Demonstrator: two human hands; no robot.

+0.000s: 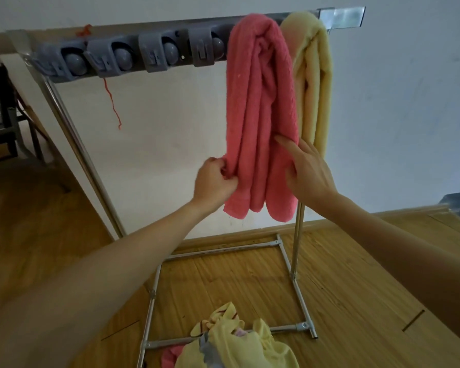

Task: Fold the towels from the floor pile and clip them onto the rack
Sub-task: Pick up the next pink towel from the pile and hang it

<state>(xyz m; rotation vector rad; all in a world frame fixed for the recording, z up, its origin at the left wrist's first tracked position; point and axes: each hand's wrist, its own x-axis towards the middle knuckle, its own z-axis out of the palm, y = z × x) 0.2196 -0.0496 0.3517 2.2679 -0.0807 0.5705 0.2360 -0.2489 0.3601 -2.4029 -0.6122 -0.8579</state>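
Pink towel (pixel 260 115) at centre frame: our left hand (pixel 214 181) pinches its edge, right hand (pixel 307 172) spread flat; smooth downward evenly.

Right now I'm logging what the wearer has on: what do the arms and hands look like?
Both arms are bare along all that shows, with no sleeves in view. The left hand and right hand wear no gloves, and no rings, watch or bracelets are visible.

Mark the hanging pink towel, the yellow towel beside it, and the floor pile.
pink terry towel (pixel 260 107), head view, middle of its hanging folds
pale yellow towel (pixel 315 75), head view, hanging body
floor pile of towels (pixel 231 343), head view, yellow top cloth
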